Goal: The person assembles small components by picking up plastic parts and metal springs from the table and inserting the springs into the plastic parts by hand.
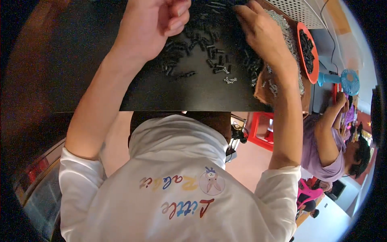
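My left hand (153, 24) hovers over the black table (80, 60) with its fingers curled shut; whether it holds a small part I cannot tell. My right hand (262, 34) reaches down with bent fingers into a heap of small black cylindrical parts (201, 44) scattered on the table. A pile of small silvery metal parts (288, 38) lies just beyond my right hand, on a brown surface (262, 90). A few loose silvery parts (229, 80) lie near the table's front edge.
An orange tray (308, 50) with black parts sits to the right, next to a blue hand-held fan (342, 78). Another person in a purple shirt (322, 149) works at the right. A red stool (262, 131) stands on the floor below the table edge.
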Action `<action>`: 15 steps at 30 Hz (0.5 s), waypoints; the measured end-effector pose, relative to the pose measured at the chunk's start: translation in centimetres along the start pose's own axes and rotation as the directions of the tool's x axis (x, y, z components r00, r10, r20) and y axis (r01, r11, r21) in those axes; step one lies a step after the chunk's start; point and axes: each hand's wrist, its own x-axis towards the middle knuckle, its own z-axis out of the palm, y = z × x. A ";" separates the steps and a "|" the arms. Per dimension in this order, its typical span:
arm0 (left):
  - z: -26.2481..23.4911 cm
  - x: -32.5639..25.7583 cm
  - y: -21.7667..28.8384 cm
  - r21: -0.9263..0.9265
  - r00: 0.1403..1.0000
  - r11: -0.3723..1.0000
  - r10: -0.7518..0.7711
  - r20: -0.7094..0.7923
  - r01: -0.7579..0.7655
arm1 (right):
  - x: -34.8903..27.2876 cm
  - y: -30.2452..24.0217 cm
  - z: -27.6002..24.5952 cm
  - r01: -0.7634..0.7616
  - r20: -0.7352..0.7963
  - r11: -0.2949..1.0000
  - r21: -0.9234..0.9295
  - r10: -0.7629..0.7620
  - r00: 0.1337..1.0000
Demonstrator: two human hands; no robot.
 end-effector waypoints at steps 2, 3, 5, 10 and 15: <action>1.9 -0.7 0.8 0.232 0.685 0.908 -0.078 -0.724 0.349 | 0.3 0.2 0.3 -0.021 0.034 1.000 0.000 0.021 0.999; 2.7 -0.1 0.8 0.247 0.666 0.899 -0.064 -0.743 0.362 | -0.1 0.8 0.4 0.096 -0.043 0.995 0.025 -0.095 0.995; 2.9 0.2 0.8 0.231 0.652 0.900 -0.074 -0.754 0.369 | -0.4 1.2 -0.1 0.229 -0.122 0.971 0.067 -0.220 0.968; 3.1 0.4 0.6 0.229 0.664 0.895 -0.095 -0.742 0.383 | -0.7 0.9 -0.6 0.167 -0.057 0.970 0.179 -0.159 0.986; 2.9 0.6 0.2 0.222 0.648 0.886 -0.109 -0.754 0.407 | 0.3 -0.5 -1.1 0.238 -0.030 0.970 0.052 -0.237 0.971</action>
